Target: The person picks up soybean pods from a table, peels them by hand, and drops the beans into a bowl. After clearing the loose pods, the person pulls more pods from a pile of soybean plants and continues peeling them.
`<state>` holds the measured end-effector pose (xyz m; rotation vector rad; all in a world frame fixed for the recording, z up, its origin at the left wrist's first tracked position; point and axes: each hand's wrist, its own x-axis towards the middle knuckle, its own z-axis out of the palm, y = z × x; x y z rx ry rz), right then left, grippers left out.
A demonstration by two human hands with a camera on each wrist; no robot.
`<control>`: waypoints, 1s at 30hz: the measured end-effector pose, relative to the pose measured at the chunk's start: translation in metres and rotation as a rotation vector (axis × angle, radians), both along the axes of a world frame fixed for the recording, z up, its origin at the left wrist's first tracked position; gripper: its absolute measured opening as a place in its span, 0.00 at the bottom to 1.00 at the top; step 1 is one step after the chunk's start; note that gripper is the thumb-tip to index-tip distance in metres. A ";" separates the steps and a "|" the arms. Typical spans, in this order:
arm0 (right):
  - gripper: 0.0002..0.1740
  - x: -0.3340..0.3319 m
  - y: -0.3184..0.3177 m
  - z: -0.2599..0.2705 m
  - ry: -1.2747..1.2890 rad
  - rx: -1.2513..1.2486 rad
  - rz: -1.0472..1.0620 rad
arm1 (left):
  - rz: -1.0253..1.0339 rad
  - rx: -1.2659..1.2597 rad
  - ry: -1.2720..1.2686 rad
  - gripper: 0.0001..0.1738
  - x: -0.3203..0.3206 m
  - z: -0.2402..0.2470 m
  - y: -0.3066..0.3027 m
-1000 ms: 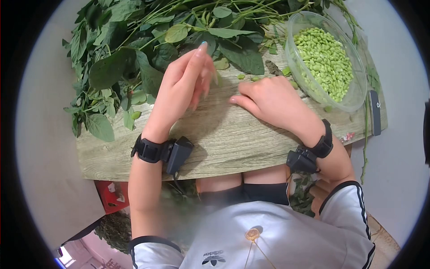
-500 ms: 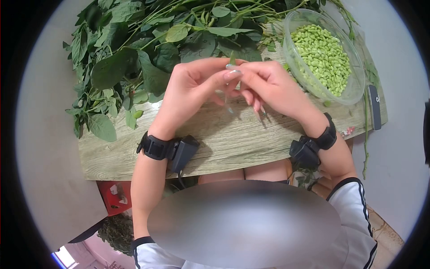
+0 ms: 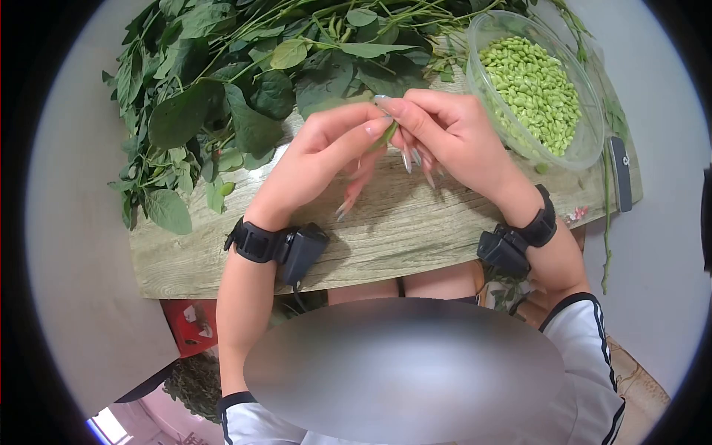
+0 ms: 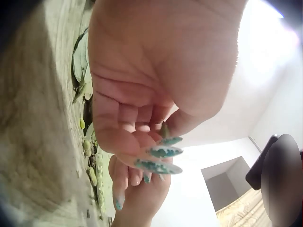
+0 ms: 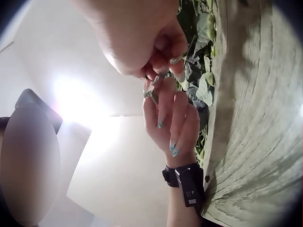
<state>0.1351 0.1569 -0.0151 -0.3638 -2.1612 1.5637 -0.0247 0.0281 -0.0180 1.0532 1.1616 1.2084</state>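
Note:
In the head view a small green pod is pinched between the fingertips of both hands, which meet above the wooden table. The left hand holds it with thumb and forefinger, its other fingers hanging below. From the other side the right hand pinches the same pod, thumb on top. The left wrist view shows the left hand with long blue-green nails, and a bit of green between finger and thumb. Seen from the right wrist, the fingertips of the right hand touch those of the left.
Leafy green stalks cover the table's far and left side. A clear round tub of shelled green beans stands at the back right. Beside it lies a dark flat object, along with a long stem. Wood shows before the hands.
The left hand came from over the leaves to meet the right hand, which rose off the table. Since then, the pod between them has tilted over, and the fingers have shifted on it.

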 end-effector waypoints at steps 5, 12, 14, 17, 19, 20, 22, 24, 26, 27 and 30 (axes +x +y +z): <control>0.24 0.000 -0.002 -0.001 -0.002 -0.179 0.045 | -0.038 -0.040 0.048 0.19 0.002 0.005 -0.001; 0.27 -0.001 0.000 -0.002 0.019 -0.907 0.267 | 0.108 0.192 0.298 0.14 0.010 -0.005 -0.001; 0.27 -0.001 0.000 -0.003 0.022 -0.948 0.284 | 0.200 0.236 0.444 0.11 0.010 -0.008 0.001; 0.26 -0.002 -0.001 0.000 -0.021 -0.776 0.117 | 0.302 0.546 0.910 0.05 0.008 -0.011 0.006; 0.25 -0.003 0.000 -0.005 -0.043 -0.857 0.087 | 0.329 0.673 1.207 0.06 0.010 -0.006 0.005; 0.25 -0.002 0.003 -0.010 -0.044 -0.857 0.087 | 0.330 0.673 1.206 0.06 0.010 -0.004 0.004; 0.23 -0.001 0.013 -0.020 -0.043 -1.398 0.331 | 0.375 0.661 1.219 0.07 0.009 -0.001 0.002; 0.23 -0.001 0.010 -0.007 -0.054 -1.182 0.277 | 0.398 0.622 1.093 0.06 0.004 -0.007 0.006; 0.23 -0.001 0.004 -0.003 -0.070 -0.970 0.220 | 0.419 0.579 0.961 0.06 0.004 -0.010 0.004; 0.23 -0.003 0.002 -0.003 -0.040 -0.798 0.123 | 0.369 0.442 0.832 0.05 0.005 -0.009 0.002; 0.23 -0.003 0.001 -0.005 0.014 -0.605 0.041 | 0.336 0.314 0.663 0.06 0.007 -0.008 0.003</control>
